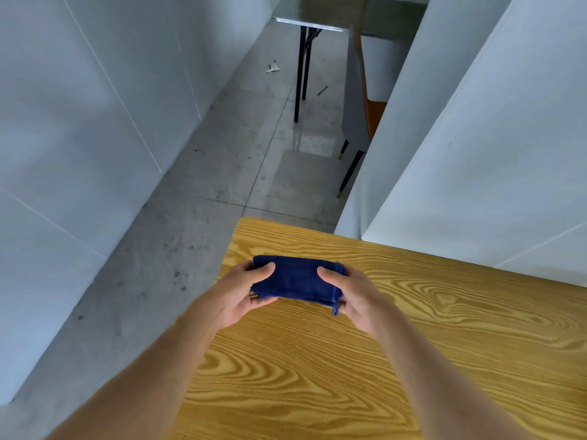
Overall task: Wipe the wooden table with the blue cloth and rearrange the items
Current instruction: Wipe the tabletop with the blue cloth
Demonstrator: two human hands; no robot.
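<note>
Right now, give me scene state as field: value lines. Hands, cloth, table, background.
left hand: grips left end of the blue cloth, thumb on top
right hand: grips right end, thumb on top
blue cloth: folded, held between both hands near the table's far left corner
wooden table: light wood grain; no other items in view
background: grey table and chair on tiled floor, white partition walls either side

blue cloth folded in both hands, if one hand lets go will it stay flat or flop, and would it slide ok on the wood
The blue cloth is probably soft and floppy: its stacked folded layers sag at the near edge and a small loop dangles. Held only by the left hand or right hand, it would likely droop and unfold. It looks light, and should slide readily on the smooth wooden table.
</note>
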